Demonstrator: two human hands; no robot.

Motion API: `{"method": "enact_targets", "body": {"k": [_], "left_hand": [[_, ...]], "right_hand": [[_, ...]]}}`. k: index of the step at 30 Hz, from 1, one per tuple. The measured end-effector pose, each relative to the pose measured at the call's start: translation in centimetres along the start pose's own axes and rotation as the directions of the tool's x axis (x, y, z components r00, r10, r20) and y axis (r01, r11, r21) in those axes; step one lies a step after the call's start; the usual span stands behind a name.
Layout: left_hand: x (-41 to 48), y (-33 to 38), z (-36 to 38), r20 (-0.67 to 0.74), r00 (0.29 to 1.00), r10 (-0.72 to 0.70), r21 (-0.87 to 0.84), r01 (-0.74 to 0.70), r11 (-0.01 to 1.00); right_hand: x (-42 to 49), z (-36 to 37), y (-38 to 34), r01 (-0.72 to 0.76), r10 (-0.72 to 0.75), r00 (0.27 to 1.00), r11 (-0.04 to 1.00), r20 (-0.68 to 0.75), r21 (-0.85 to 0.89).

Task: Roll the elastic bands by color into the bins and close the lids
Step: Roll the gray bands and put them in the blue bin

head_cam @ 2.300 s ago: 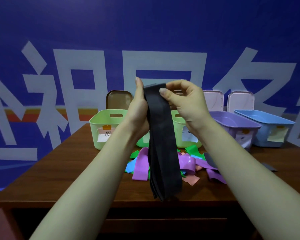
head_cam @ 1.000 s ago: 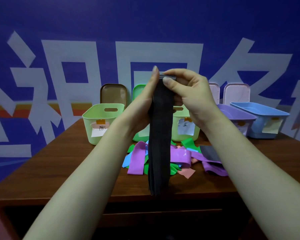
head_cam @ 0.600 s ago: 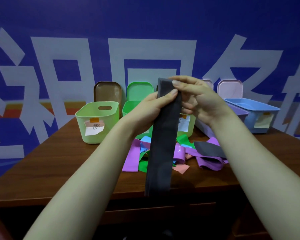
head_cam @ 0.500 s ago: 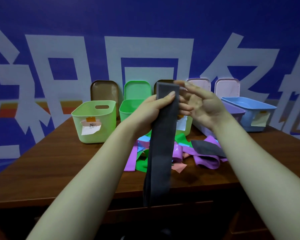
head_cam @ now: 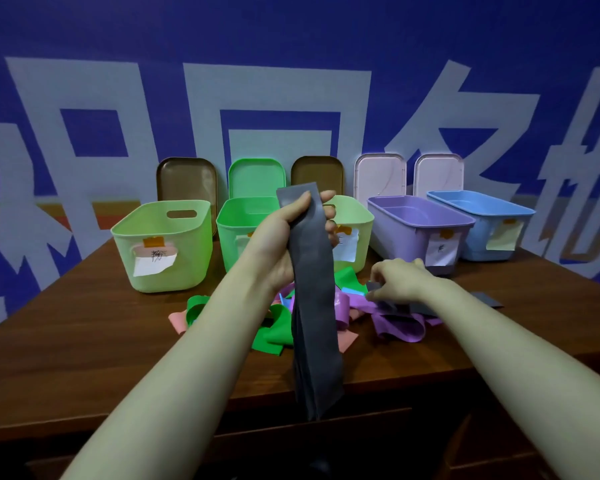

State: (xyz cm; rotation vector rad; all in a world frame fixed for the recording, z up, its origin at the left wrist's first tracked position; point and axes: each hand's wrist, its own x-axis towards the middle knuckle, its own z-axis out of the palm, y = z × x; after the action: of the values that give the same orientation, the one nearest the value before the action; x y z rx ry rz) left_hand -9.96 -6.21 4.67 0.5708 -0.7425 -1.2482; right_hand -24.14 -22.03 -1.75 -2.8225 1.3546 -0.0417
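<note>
The left hand is raised, its fingers and thumb curled tight round the upper part of a grey band that hangs down below the fist. Its bare forearm rises from the lower left, wrist nearly straight. The right hand sits lower and to the right of the left one, palm down, fingers bent, tips down among the loose bands. Whether they pinch anything cannot be told. The bare right forearm reaches in from the lower right.
</note>
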Motion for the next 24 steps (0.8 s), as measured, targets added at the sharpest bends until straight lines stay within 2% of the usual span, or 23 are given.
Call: {"method": "enact_targets", "body": {"k": [2, 4, 7, 11, 15, 19, 21, 22, 24], "left_hand": [[0.0, 0.0, -0.4, -0.007, 1.000, 0.003, -0.002, -0.003, 1.000], [0.0, 0.0, -0.7, -0.011, 1.000, 0.009, 0.001, -0.009, 1.000], [0.0, 0.3, -1.2, -0.012, 1.000, 0.010, 0.008, -0.009, 1.000], [0.1, 0.6, -1.5, -0.002, 1.000, 0.018, 0.013, -0.018, 1.000], [0.0, 0.8, -1.4, -0.011, 0.999, 0.045, 0.022, -0.044, 0.999], [-0.1, 1.2, -1.4, -0.027, 0.998, 0.063, 0.049, -0.061, 0.997], [-0.2, 1.6, -1.3, -0.032, 0.996, 0.083, 0.073, -0.081, 0.994], [-0.2, 1.9, -1.3, -0.033, 0.995, 0.096, 0.089, -0.093, 0.992], [-0.2, 2.6, -1.2, -0.044, 0.990, 0.132, 0.118, -0.126, 0.985]], "right_hand": [[-0.1, 0.3, -0.1, 0.022, -0.026, 0.999, 0.989, -0.021, -0.146], [-0.3, 0.5, -0.2, 0.024, -0.036, 0.998, 0.980, -0.058, -0.199], [-0.6, 0.0, -0.2, 0.000, -0.024, 0.989, 0.987, -0.147, -0.160], [-0.6, -2.0, -0.2, -0.063, 0.058, 0.922, 0.998, -0.382, 0.000], [-0.5, -5.0, -0.6, -0.045, 0.195, 0.751, 0.968, -0.631, 0.245], [-1.2, -7.8, -1.8, 0.075, 0.291, 0.519, 0.921, -0.804, 0.382], [-1.7, -9.1, -2.9, 0.189, 0.338, 0.428, 0.873, -0.838, 0.449], [-1.9, -9.8, -3.4, 0.292, 0.364, 0.410, 0.816, -0.837, 0.498], [-1.9, -11.1, -4.4, 0.500, 0.413, 0.427, 0.634, -0.805, 0.590]]}}
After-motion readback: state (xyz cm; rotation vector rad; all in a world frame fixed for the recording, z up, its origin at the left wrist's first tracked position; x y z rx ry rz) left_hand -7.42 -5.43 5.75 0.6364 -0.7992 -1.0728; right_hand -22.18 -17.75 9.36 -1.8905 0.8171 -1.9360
